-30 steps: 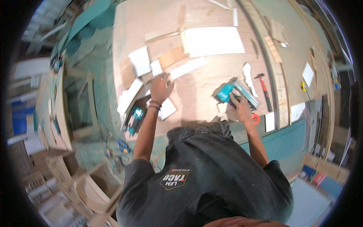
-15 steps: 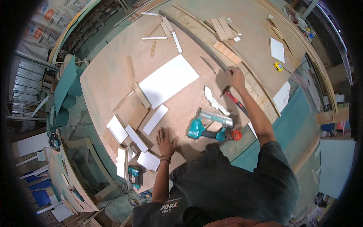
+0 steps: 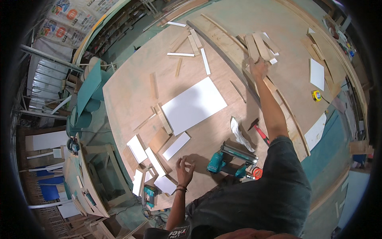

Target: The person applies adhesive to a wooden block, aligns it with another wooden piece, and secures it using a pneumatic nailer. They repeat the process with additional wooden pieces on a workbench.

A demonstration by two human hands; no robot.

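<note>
A reach-and-pick step is judged to be in hand: the right hand (image 3: 259,68) is stretched far up the frame, above centre and to the right, and is laid on the near ends of a small stack of wooden slats (image 3: 258,44) lying on the plywood worktop (image 3: 131,89). Whether the fingers are already closed round a slat cannot be told at this size; they are seen only touching the ends. The slats are fanned slightly, their long axes running from the hand up and a little left, towards the top edge of the frame. The left hand (image 3: 184,170) is held loosely open with curled fingers, empty, low and left of centre, just beside the teal nail gun (image 3: 229,161) and the small white offcuts (image 3: 155,163). For the next move a firm closing on one slat's end would seem to be called for.
</note>
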